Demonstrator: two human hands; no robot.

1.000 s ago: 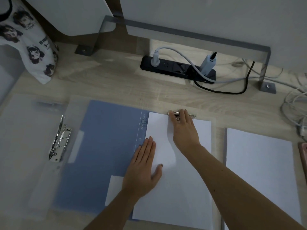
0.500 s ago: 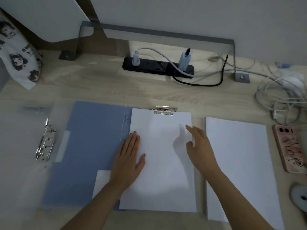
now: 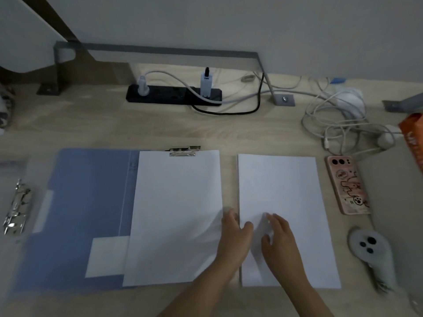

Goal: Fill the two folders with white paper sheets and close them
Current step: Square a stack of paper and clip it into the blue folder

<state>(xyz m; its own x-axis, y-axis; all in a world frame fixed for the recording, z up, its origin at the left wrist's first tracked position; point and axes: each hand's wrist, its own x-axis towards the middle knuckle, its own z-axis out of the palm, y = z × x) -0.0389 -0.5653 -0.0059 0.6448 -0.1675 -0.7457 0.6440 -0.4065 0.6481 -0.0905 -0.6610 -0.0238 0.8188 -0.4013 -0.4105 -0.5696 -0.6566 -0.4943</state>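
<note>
The wooden desk (image 3: 160,129) is carrying my blue folder (image 3: 87,202), lying open with a white sheet (image 3: 176,213) sitting under its metal clip (image 3: 184,151). The clear folder (image 3: 11,179) is lying open at far left. The loose paper stack (image 3: 281,186) is lying just right of the blue one. My left hand (image 3: 235,239) and right hand (image 3: 281,245) are resting on that stack, fingers relaxed, gripping nothing

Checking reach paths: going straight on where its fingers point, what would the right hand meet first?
Only the loose paper stack under the right hand; beyond, bare desk, perhaps the power strip.
</note>
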